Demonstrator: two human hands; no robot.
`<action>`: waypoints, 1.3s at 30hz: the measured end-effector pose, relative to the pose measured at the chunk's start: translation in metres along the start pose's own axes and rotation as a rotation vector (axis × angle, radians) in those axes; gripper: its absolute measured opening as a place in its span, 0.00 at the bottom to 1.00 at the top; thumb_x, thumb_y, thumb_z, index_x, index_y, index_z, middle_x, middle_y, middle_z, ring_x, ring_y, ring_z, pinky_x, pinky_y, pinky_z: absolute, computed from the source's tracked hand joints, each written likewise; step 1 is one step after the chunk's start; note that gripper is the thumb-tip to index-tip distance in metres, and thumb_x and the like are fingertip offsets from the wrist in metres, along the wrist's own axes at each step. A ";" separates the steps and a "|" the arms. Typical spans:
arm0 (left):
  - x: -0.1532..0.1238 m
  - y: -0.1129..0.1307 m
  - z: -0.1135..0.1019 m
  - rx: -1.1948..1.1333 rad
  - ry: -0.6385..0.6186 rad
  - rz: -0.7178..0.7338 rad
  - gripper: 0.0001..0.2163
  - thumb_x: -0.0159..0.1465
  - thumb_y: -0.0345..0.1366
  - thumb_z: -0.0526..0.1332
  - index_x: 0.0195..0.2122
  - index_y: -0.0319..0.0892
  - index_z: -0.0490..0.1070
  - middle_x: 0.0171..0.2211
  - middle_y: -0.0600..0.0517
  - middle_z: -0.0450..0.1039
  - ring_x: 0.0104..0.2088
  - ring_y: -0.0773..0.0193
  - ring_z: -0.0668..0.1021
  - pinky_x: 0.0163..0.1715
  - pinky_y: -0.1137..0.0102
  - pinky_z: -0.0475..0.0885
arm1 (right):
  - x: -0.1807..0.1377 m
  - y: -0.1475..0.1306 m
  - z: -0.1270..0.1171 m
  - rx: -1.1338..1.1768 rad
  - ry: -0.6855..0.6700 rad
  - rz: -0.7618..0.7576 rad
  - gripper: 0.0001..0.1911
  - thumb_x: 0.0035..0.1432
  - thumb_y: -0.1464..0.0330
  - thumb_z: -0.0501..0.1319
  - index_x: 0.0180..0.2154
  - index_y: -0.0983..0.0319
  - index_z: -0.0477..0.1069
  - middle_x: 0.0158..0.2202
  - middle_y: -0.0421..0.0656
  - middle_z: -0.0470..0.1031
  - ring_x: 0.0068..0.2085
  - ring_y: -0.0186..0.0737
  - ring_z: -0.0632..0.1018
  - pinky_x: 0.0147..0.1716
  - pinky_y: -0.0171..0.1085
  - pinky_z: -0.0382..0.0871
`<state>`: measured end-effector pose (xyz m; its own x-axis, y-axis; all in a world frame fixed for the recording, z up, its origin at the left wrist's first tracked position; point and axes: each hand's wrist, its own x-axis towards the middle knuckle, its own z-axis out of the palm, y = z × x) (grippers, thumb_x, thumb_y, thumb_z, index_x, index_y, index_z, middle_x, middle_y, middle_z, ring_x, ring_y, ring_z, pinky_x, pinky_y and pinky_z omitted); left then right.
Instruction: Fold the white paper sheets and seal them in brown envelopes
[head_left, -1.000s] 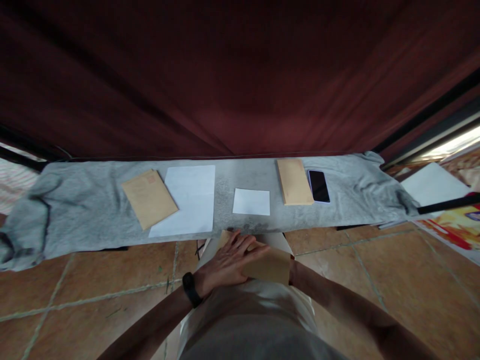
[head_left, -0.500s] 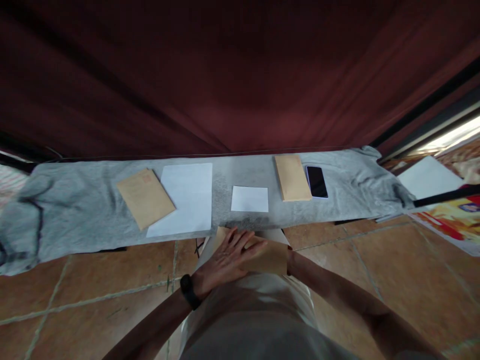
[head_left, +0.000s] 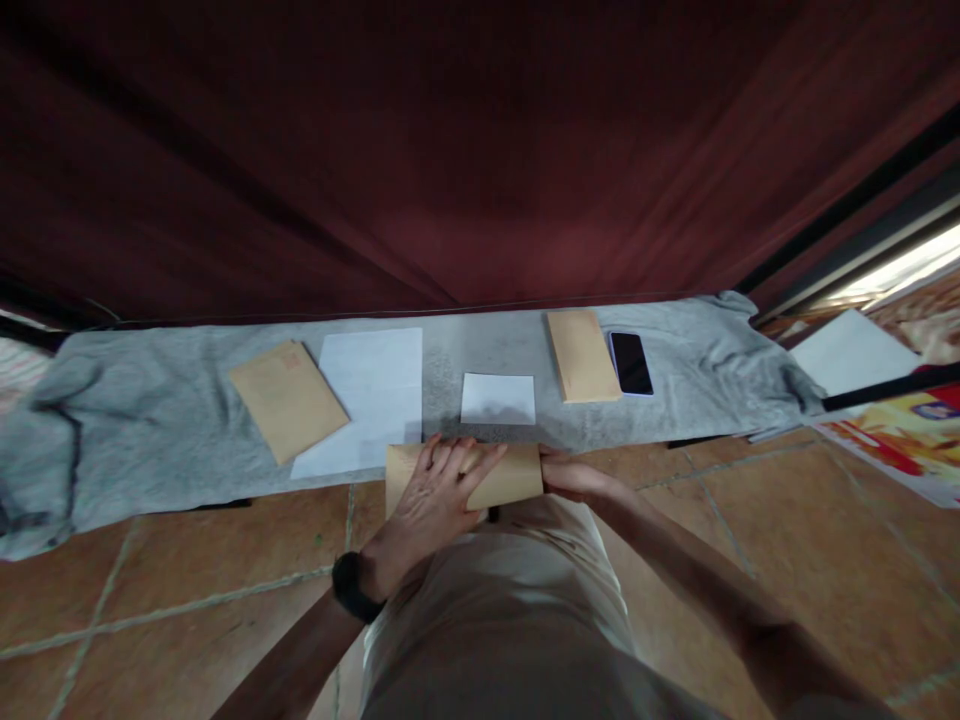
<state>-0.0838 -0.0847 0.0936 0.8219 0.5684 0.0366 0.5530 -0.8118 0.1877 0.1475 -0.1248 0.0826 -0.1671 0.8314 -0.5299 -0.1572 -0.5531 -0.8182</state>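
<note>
A brown paper envelope [head_left: 517, 472] lies crosswise in front of my body, at the near edge of the cloth-covered surface. My left hand [head_left: 437, 490], with a dark band on the wrist, rests flat over its left half, fingers spread across the paper. At the envelope's right end, my right hand [head_left: 568, 474] grips the edge; some of its fingers are hidden behind the paper. Just beyond the envelope is a small white card [head_left: 498, 398].
Grey cloth [head_left: 172, 400] covers the narrow surface. On it are brown envelopes [head_left: 289, 400] over a white sheet [head_left: 379, 385], a stack of brown envelopes [head_left: 583, 355] and a phone [head_left: 631, 362]. A dark red curtain [head_left: 465, 180] hangs behind.
Both hands have moved forward and to the left with the envelope, from over my lap to the surface's near edge. The things on the cloth have stayed put.
</note>
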 end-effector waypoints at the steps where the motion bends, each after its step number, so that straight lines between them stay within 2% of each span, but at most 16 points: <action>1: 0.002 -0.002 -0.002 0.003 0.004 -0.011 0.44 0.60 0.37 0.68 0.74 0.53 0.47 0.64 0.42 0.65 0.63 0.44 0.68 0.67 0.45 0.54 | 0.002 0.000 -0.005 -0.026 -0.011 -0.005 0.14 0.56 0.60 0.67 0.41 0.62 0.79 0.36 0.44 0.82 0.44 0.46 0.80 0.46 0.43 0.75; 5: 0.006 -0.016 -0.004 0.030 0.044 -0.059 0.43 0.59 0.33 0.65 0.74 0.51 0.47 0.62 0.42 0.67 0.62 0.45 0.69 0.68 0.46 0.54 | 0.015 0.002 -0.022 -0.116 0.015 -0.156 0.16 0.52 0.60 0.66 0.41 0.62 0.79 0.40 0.43 0.82 0.44 0.44 0.80 0.52 0.43 0.73; 9: 0.003 -0.040 -0.001 0.074 0.088 -0.113 0.43 0.59 0.34 0.65 0.74 0.48 0.46 0.60 0.40 0.67 0.62 0.44 0.68 0.68 0.45 0.54 | 0.032 0.008 -0.037 -0.134 0.153 -0.246 0.20 0.58 0.56 0.62 0.48 0.60 0.76 0.45 0.45 0.81 0.46 0.41 0.80 0.51 0.41 0.73; 12: -0.001 -0.057 -0.002 0.094 0.115 -0.157 0.44 0.60 0.37 0.66 0.74 0.46 0.44 0.59 0.39 0.67 0.63 0.42 0.68 0.67 0.44 0.55 | 0.045 0.009 -0.044 -0.471 0.433 -0.250 0.19 0.67 0.59 0.55 0.54 0.61 0.71 0.47 0.47 0.79 0.42 0.40 0.80 0.48 0.41 0.74; 14: -0.004 -0.066 -0.003 0.107 0.135 -0.181 0.44 0.61 0.39 0.66 0.74 0.45 0.43 0.60 0.38 0.67 0.63 0.42 0.68 0.66 0.44 0.55 | 0.053 0.008 -0.044 -0.781 0.638 -0.210 0.20 0.69 0.61 0.55 0.58 0.63 0.67 0.50 0.51 0.77 0.46 0.43 0.80 0.49 0.41 0.73; 17: -0.008 -0.078 -0.003 0.130 0.161 -0.221 0.44 0.62 0.41 0.66 0.74 0.45 0.41 0.61 0.37 0.65 0.63 0.41 0.67 0.66 0.44 0.56 | 0.064 0.005 -0.038 -1.077 0.792 -0.074 0.24 0.70 0.57 0.57 0.59 0.66 0.63 0.54 0.57 0.74 0.51 0.48 0.79 0.48 0.40 0.72; 21: -0.012 -0.090 -0.002 0.156 0.192 -0.251 0.44 0.63 0.42 0.65 0.74 0.44 0.41 0.61 0.36 0.64 0.61 0.41 0.68 0.65 0.42 0.56 | 0.075 0.004 -0.023 -1.200 0.824 0.013 0.29 0.68 0.52 0.58 0.57 0.69 0.62 0.54 0.62 0.72 0.50 0.53 0.79 0.44 0.41 0.73; 25: -0.016 -0.096 0.001 0.151 0.203 -0.254 0.45 0.63 0.43 0.66 0.75 0.45 0.40 0.61 0.36 0.64 0.61 0.41 0.68 0.65 0.42 0.56 | 0.083 0.003 -0.016 -1.220 0.836 0.007 0.25 0.68 0.55 0.60 0.54 0.70 0.63 0.52 0.62 0.73 0.52 0.54 0.78 0.47 0.42 0.72; 30: -0.021 -0.101 0.008 0.146 0.192 -0.249 0.44 0.63 0.42 0.66 0.75 0.44 0.40 0.61 0.36 0.64 0.62 0.41 0.68 0.66 0.42 0.55 | 0.092 -0.003 -0.018 -1.151 0.858 0.062 0.22 0.65 0.60 0.63 0.52 0.67 0.64 0.50 0.58 0.76 0.52 0.51 0.78 0.50 0.40 0.69; 39: -0.027 -0.107 0.017 0.152 0.189 -0.258 0.46 0.61 0.40 0.68 0.75 0.44 0.41 0.60 0.36 0.66 0.59 0.40 0.70 0.65 0.44 0.57 | 0.098 -0.003 -0.022 -1.031 0.875 0.102 0.22 0.61 0.60 0.65 0.52 0.65 0.65 0.50 0.55 0.77 0.55 0.52 0.77 0.51 0.40 0.68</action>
<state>-0.1634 -0.0153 0.0562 0.6210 0.7604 0.1904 0.7646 -0.6411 0.0664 0.1534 -0.0402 0.0285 0.5949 0.7643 -0.2488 0.6779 -0.6434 -0.3557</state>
